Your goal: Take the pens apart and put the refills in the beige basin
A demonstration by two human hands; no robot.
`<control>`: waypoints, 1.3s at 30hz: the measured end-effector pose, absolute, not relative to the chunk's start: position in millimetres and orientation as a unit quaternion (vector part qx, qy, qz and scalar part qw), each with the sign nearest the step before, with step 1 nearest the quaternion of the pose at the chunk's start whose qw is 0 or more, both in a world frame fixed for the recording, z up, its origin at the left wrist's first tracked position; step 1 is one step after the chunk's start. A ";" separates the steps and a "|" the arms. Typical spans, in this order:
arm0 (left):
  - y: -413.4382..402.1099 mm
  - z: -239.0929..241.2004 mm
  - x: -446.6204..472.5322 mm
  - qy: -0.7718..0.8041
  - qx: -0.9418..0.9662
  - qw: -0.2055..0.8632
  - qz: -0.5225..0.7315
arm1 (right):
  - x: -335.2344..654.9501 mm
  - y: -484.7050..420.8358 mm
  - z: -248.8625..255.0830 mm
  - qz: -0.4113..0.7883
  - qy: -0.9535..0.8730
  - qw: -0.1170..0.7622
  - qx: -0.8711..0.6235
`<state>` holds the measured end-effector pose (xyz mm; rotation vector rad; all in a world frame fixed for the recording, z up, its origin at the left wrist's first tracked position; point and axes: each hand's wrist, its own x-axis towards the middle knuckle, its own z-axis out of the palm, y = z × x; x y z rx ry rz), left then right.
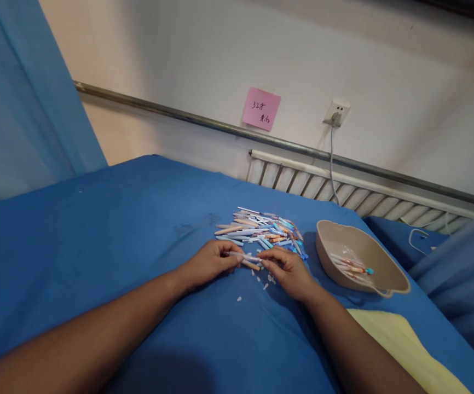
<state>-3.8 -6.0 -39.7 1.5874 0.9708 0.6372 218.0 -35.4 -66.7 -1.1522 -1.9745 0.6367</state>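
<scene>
Between my two hands is a slim, pale pen piece (248, 256), lying level above the blue sheet. My left hand (215, 262) is closed on its left end, thumb against fingers. At the other end, my right hand (285, 269) pinches its tip. An orange pen barrel (250, 265) lies just below. Small white bits (270, 279) are scattered on the sheet beside my right hand. Just beyond both hands spreads a heap of pen parts (257, 227) in white, blue, teal and orange.
A beige basin (364, 246) at the right holds several pens (354, 266) and clear plastic. A yellow cloth (405, 342) lies in front of it. Behind the blue-covered surface (138, 208) are a radiator (294, 178), a metal rail (204, 121) and a plugged-in cable (332, 158). Blue curtains (19, 98) hang at the sides.
</scene>
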 end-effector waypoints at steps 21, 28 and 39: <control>-7.6 -37.3 -4.6 0.391 0.683 0.552 0.275 | 213.6 -41.4 -60.5 0.264 -0.774 0.382 -0.430; -5.7 -40.8 -5.1 0.366 0.707 0.531 0.291 | 210.5 -41.7 -62.4 0.297 -0.749 0.382 -0.452; -5.1 -43.2 -4.1 0.410 0.669 0.540 0.304 | 209.7 -41.5 -63.0 0.222 -0.775 0.396 -0.439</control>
